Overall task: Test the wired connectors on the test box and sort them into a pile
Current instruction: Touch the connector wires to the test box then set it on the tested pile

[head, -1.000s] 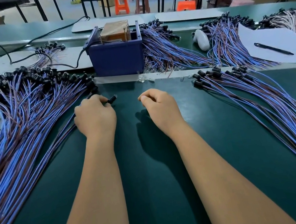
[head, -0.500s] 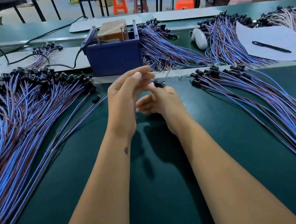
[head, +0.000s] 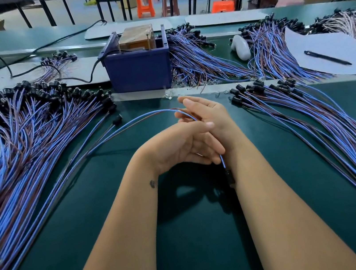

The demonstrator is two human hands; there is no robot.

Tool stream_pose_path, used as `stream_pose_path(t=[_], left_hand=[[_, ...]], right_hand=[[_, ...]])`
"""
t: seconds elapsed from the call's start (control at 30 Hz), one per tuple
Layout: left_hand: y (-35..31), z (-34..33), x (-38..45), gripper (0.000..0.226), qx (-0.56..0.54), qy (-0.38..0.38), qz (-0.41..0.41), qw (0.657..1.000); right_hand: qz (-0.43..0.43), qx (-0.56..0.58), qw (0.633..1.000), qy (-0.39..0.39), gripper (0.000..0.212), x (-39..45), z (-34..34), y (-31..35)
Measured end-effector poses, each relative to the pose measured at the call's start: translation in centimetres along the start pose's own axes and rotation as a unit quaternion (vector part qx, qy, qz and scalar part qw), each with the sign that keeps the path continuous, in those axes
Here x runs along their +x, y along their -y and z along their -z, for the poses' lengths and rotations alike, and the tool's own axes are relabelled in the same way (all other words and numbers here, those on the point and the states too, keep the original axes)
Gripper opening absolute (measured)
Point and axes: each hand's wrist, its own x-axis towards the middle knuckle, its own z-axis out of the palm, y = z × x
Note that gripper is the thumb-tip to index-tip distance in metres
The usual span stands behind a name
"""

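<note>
Since the picture from half a second ago, both hands have come down and closer to the person, and the black plug that was up at the fingertips now hangs low beside the right wrist. The black connector (head: 229,176) dangles just under the hands, right next to the right forearm, at the end of a thin blue and brown wire (head: 146,117). The left hand (head: 178,145) lies across the right one, with its fingers curled around the wire where it comes out below. The right hand (head: 209,116) sits under and behind it, fingers mostly straight and pointing away, and the wire runs over them (whether this hand grips the wire or only touches it cannot be told). From the hands the wire curves away to the left over the green table (head: 200,236) toward the big left pile of wires (head: 22,147), which fans out with its black plugs at the far end. Another pile of the same wires (head: 321,116) lies on the right side, well apart from the hands. Farther back, past a pale strip across the table, stands the blue test box (head: 140,70) with a brown block inside it. More wire bundles (head: 198,61) lie just beside the box on its right. Far right, a black pen (head: 327,61) rests on a white sheet of paper (head: 331,49).
</note>
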Motion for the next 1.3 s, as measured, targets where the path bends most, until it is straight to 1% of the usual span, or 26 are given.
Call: stream_pose_path(t=[0.07,0.13,0.2,0.3,0.33,0.4,0.47,0.53,0.6,0.63,0.7,0.83,0.93,1.07,1.17,1.3], left_hand=[[-0.1,0.5,-0.3,0.055,0.006,-0.005,0.005,1.0],[-0.1,1.1,-0.7,0.054,0.012,-0.034,0.013,0.999],[0.0,2.0,-1.1,0.05,0.02,-0.1,0.029,0.994],[0.0,3.4,-1.7,0.035,-0.003,-0.24,0.042,0.97],[0.0,3.9,-1.7,0.031,-0.03,-0.286,0.031,0.957],[0.2,4.5,-1.6,0.027,-0.092,-0.357,-0.018,0.93],[0.3,4.7,-1.3,0.022,-0.121,-0.396,-0.085,0.906],[0.5,4.6,-1.0,0.019,-0.115,-0.411,-0.129,0.895],[0.6,4.4,-0.7,0.019,-0.098,-0.412,-0.145,0.894],[0.7,4.3,-0.6,0.02,-0.09,-0.408,-0.152,0.895],[0.9,4.1,-0.4,0.021,-0.071,-0.399,-0.162,0.9],[0.8,3.9,-0.2,0.022,-0.061,-0.389,-0.168,0.904],[0.9,3.7,0.2,0.022,-0.057,-0.387,-0.159,0.907],[1.2,3.5,0.6,0.022,-0.018,-0.398,-0.14,0.907],[1.5,3.8,0.7,0.025,-0.01,-0.421,-0.134,0.897],[1.9,4.4,0.6,0.026,-0.002,-0.461,-0.137,0.877]], right_hand=[[0.002,0.013,1.0,0.019,0.01,-0.1,0.1,-0.2],[0.003,0.029,0.999,0.039,0.014,-0.1,0.2,-0.4],[0.011,0.03,0.998,0.046,0.019,0.0,0.2,-0.6],[0.034,0.025,0.999,0.017,0.019,0.2,0.1,-0.7],[0.042,0.028,0.999,-0.001,0.019,0.3,0.1,-0.7],[0.056,0.025,0.998,-0.027,0.019,0.5,0.1,-0.8],[0.065,-0.04,0.997,-0.031,0.02,0.5,-0.1,-1.0],[0.074,-0.172,0.982,-0.01,0.021,0.2,-0.6,-1.4],[0.078,-0.284,0.955,0.022,0.019,0.0,-1.3,-1.9],[0.077,-0.316,0.945,0.034,0.018,-0.1,-1.6,-2.1],[0.079,-0.341,0.936,0.04,0.015,-0.2,-1.9,-2.1],[0.079,-0.3,0.95,0.036,0.009,-0.3,-1.9,-2.0],[0.079,-0.3,0.95,0.034,0.009,-0.3,-2.1,-2.0],[0.09,-0.274,0.957,0.005,0.01,-0.3,-2.0,-2.0],[0.091,-0.226,0.97,-0.025,0.011,-0.2,-1.8,-1.8],[0.092,-0.193,0.975,-0.057,0.014,-0.3,-1.6,-1.7]])
